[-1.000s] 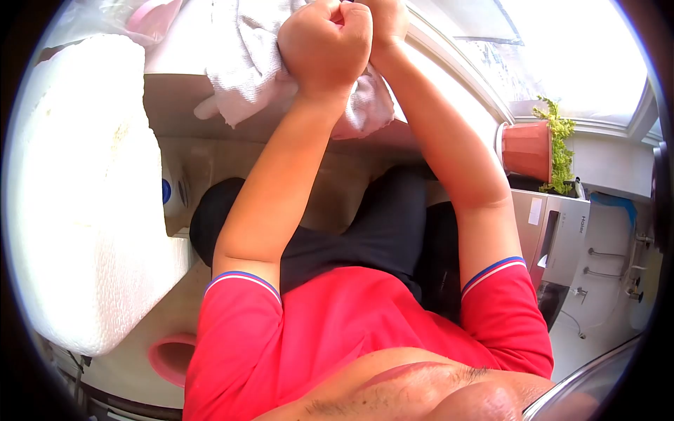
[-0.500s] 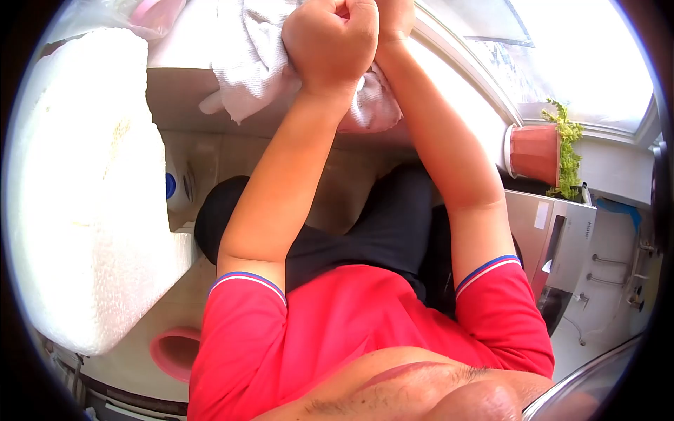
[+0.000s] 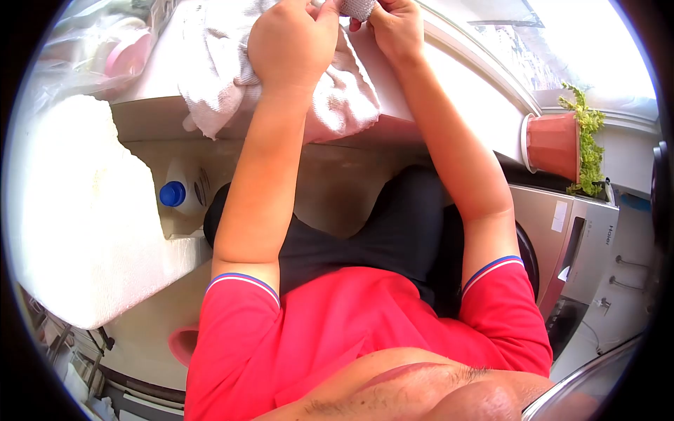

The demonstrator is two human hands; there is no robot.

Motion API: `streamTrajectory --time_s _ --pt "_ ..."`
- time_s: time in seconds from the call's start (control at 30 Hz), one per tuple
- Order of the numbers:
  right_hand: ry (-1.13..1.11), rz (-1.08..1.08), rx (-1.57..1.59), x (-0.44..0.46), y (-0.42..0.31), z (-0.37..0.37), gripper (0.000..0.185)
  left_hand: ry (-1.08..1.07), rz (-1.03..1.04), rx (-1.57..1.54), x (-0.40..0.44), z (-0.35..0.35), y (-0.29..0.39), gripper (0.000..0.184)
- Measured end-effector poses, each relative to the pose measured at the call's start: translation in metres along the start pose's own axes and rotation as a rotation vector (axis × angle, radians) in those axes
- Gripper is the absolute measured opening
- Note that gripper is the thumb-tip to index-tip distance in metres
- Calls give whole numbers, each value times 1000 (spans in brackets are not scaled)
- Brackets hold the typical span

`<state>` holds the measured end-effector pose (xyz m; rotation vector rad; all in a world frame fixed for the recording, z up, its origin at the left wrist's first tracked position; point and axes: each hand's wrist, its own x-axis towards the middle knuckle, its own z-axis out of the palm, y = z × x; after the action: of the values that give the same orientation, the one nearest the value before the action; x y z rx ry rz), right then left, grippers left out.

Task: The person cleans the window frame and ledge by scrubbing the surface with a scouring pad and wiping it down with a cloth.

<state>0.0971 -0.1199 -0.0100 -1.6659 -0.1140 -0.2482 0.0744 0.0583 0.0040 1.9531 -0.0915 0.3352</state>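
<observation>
2 grips, left hand and right hand, pinch a grey piece inside the counter edge.

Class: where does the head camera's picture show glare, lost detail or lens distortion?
Head view: glare whites out much of the window and flattens the white foam block; a dark border swallows the corners; the wide lens bends straight edges; the top edge crops the left hand.

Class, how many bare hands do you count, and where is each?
2: the left hand over the whitish cloth, the right hand to its right, a gray textured item between them.
</observation>
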Motion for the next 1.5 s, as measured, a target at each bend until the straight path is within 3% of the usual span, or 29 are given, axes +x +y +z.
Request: streamTrajectory --time_s 0.07,0.2,0.3,0.33,0.47,0.57,0.6,0.7,0.73,0.87,0.93,1.03,1.13,1.23,1.3,1.5 --pt "-94 -33 120 -2 3 -3 16 -27 -5 -16 -3 0 2 40" --pt "-58 -161 144 -5 -6 3 15 23 -5 -27 -5 2 9 37" --pt "-152 -125 124 -10 -19 -1 32 -32 -6 -14 -4 3 14 33" --pt "-209 -142 315 -10 -7 -3 37 -46 7 -27 -3 2 14 31" --pt "-188 -273 -51 -24 -38 4 34 43 92 -66 -4 6 5 34" --pt "-261 -125 293 -4 -9 4 33 154 392 -7 1 10 6 29" --pt "-325 -112 472 3 2 5 27 81 281 -79 -4 8 10 39" --pt "-454 137 671 -3 -19 -10 21 -17 177 -317 -20 3 34 34" --pt "-485 147 669 -4 -21 -11 22 69 392 -76 -18 2 33 29" --pt "-528 137 653 -5 -22 -9 24 155 334 -162 -24 5 41 28" --pt "-496 124 653 -4 -22 -6 25 192 413 -45 -27 7 39 27" --pt "-562 56 385 -6 -25 -3 26 293 441 146 -26 0 40 21" --pt "-247 -34 358 -3 -22 1 30 372 418 376 -2 -14 38 17" --pt "84 -6 309 3 -12 2 27 284 298 610 22 -15 36 29" --pt "187 -52 -26 7 -15 -1 22 241 332 663 37 -3 20 30" --pt "243 -97 -47 5 -15 6 28 166 235 645 41 18 -6 28"
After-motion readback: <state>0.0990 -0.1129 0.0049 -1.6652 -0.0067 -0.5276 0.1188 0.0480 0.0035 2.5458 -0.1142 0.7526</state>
